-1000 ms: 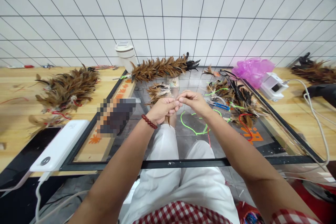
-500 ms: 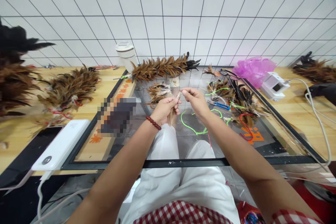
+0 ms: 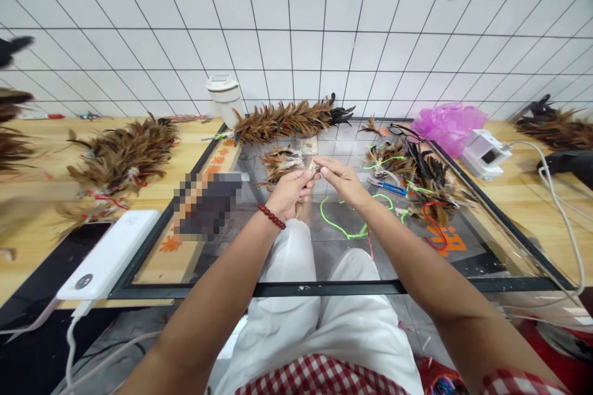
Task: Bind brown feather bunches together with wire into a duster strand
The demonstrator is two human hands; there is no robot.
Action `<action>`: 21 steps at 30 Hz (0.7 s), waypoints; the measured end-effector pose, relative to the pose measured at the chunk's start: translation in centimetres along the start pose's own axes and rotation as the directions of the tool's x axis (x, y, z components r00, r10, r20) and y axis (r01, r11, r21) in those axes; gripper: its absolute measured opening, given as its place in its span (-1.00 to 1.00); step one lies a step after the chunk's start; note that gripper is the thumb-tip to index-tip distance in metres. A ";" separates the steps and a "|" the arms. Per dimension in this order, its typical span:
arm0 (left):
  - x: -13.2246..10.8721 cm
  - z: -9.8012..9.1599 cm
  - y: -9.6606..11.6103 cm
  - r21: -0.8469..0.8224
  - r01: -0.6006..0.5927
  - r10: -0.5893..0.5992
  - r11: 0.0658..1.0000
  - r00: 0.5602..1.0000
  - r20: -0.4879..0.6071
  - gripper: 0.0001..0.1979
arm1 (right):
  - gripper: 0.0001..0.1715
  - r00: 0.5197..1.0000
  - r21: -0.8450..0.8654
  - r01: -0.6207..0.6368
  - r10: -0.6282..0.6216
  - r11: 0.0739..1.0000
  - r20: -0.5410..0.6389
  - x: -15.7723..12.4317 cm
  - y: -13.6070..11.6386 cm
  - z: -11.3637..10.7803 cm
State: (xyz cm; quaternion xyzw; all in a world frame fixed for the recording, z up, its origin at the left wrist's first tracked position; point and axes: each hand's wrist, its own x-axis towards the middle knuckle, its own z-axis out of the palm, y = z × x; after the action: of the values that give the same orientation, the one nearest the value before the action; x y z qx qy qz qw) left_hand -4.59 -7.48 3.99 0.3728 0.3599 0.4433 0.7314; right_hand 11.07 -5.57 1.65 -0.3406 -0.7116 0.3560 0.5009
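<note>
My left hand (image 3: pixel 293 193) is closed around a small bunch of feathers (image 3: pixel 303 208). Its pale quill ends (image 3: pixel 314 168) poke up past the thumb, and brown tips hang below the palm. My right hand (image 3: pixel 341 180) pinches at those quill ends, with fingertips against the left thumb. Any thread between the fingers is too small to make out. Just behind the left hand lies a loose pile of brown feathers (image 3: pixel 280 163). Green cord (image 3: pixel 345 233) curls on the glass below my right hand, and blue-handled snips (image 3: pixel 388 186) rest to its right.
A long feather garland (image 3: pixel 287 120) lies at the back beside a white lidded cup (image 3: pixel 225 102). More feathers (image 3: pixel 424 176) and a pink plastic bag (image 3: pixel 447 125) are on the right. A white power bank (image 3: pixel 109 253) and another feather garland (image 3: pixel 130 151) are on the left. A black frame (image 3: pixel 324 288) edges the glass.
My right hand has come slightly left and lower, closing in on the quill ends beside my left thumb. At the far left edge, the dark feathers have shifted mostly out of view.
</note>
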 end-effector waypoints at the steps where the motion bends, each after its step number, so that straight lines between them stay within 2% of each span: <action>1: 0.0 0.0 0.0 0.003 0.002 -0.002 1.000 1.000 0.007 -0.78 | -0.51 1.000 -0.007 0.009 -0.009 1.000 0.018 0.0 0.0 0.0; 3: 0.0 0.0 -0.1 0.014 0.006 -0.007 1.000 1.000 0.019 -0.79 | -0.51 0.999 -0.009 0.019 -0.019 1.000 0.029 -0.1 0.1 -0.1; 7: -0.1 -0.1 -0.1 0.038 0.007 -0.008 0.999 1.000 0.023 -0.82 | -0.45 0.999 -0.017 0.038 -0.039 0.999 -0.033 -0.2 -0.1 0.0; 11: 0.0 -0.2 -0.1 0.038 0.015 -0.017 0.999 0.999 0.041 -0.84 | -0.52 0.995 -0.094 0.100 -0.101 0.991 -0.006 -0.1 -0.2 -0.1; 15: 0.0 -0.2 0.0 0.039 0.005 -0.007 0.999 0.998 0.066 -0.84 | -0.53 0.997 -0.087 0.078 -0.076 0.993 0.029 -0.1 0.1 -0.2; 21: -0.2 0.0 0.1 0.025 -0.020 0.019 0.999 1.000 0.022 -0.82 | -0.45 0.998 -0.061 0.045 -0.042 0.997 0.052 -0.3 0.1 -0.1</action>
State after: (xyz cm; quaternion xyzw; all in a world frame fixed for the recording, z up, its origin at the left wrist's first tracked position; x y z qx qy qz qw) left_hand -4.67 -7.64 4.17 0.3905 0.3539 0.4416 0.7261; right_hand 11.21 -5.78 1.47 -0.3314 -0.7421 0.3312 0.4794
